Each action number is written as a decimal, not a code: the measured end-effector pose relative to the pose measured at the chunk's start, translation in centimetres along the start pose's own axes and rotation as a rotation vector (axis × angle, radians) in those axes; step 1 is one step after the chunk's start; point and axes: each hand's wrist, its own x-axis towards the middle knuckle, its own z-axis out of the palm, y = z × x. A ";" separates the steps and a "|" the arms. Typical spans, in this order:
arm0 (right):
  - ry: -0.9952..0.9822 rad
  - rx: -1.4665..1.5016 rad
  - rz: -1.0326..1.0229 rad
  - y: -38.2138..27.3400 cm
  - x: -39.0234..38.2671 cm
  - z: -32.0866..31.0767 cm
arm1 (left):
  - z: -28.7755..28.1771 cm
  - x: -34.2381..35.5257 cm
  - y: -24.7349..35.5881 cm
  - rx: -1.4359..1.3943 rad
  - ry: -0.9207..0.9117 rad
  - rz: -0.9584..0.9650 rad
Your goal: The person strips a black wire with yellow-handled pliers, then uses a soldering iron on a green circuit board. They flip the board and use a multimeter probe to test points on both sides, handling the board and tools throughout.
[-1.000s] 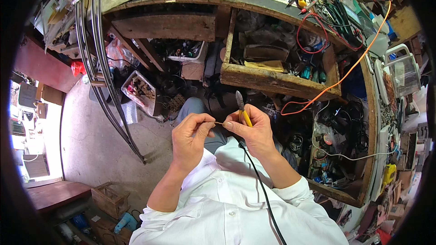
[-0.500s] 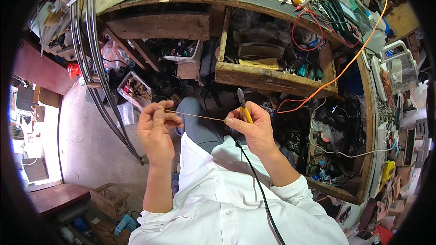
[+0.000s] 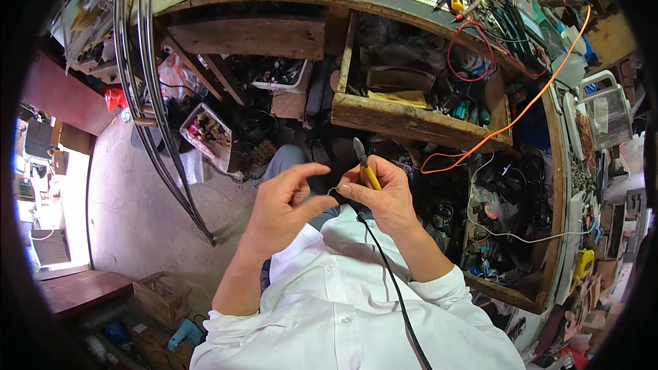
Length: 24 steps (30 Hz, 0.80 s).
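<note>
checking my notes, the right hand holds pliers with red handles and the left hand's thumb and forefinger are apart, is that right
Not quite: the pliers have yellow handles, not red, as the head view shows. The rest is right: the right hand holds them, and the left hand has its thumb and forefinger apart.

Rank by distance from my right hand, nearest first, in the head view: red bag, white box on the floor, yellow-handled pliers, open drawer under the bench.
1. Yellow-handled pliers: held in the right hand.
2. Open drawer: ahead, beyond the hand.
3. White box: ahead and left.
4. Red bag: farther left.
</note>
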 end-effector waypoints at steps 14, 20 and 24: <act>-0.037 -0.083 -0.035 -0.6 -0.3 0.0 | 1.1 -0.3 -0.4 0.294 0.083 0.309; -0.038 -0.153 -0.061 -0.5 0.0 0.0 | 1.0 -0.5 -0.2 0.336 0.138 0.344; -0.051 -0.206 -0.078 -1.3 -0.1 0.4 | 1.0 -0.4 -0.4 0.354 0.153 0.348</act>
